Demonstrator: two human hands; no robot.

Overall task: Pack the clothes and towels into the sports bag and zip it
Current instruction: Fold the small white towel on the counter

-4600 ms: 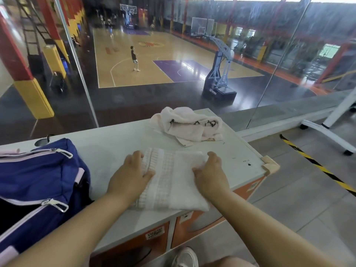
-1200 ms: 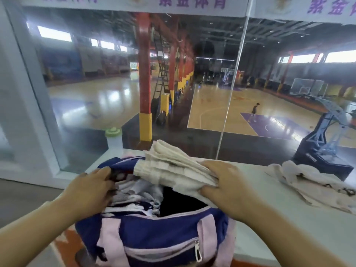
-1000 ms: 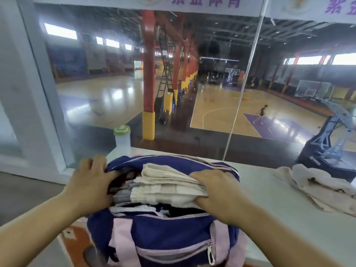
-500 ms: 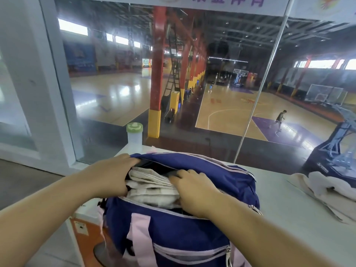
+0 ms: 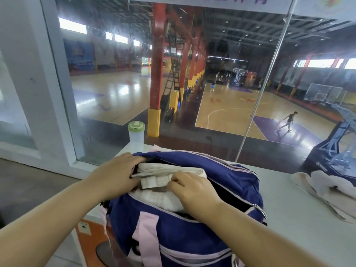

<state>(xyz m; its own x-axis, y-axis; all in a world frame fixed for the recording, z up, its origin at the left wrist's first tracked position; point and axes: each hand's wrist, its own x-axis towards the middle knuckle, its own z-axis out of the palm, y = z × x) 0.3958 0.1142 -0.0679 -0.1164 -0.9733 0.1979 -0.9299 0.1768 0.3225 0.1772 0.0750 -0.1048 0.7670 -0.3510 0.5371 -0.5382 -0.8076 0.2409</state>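
Note:
A navy sports bag (image 5: 192,234) with pink straps stands unzipped on the white table (image 5: 300,228). A folded white towel (image 5: 161,197) lies inside its mouth, on top of other cloth. My left hand (image 5: 115,178) sits at the left end of the opening, against the towel and the bag's edge. My right hand (image 5: 192,189) presses down on the towel with bent fingers. A crumpled cream garment (image 5: 327,187) lies on the table at the far right, apart from the bag.
A clear bottle with a green lid (image 5: 136,134) stands behind the bag by the glass wall (image 5: 212,74). The table's left edge is just left of the bag, with an orange cabinet front (image 5: 86,234) below it.
The towel went from the table into the bag. In the last second both hands pushed it deeper into the opening, and the view shifted slightly to the left.

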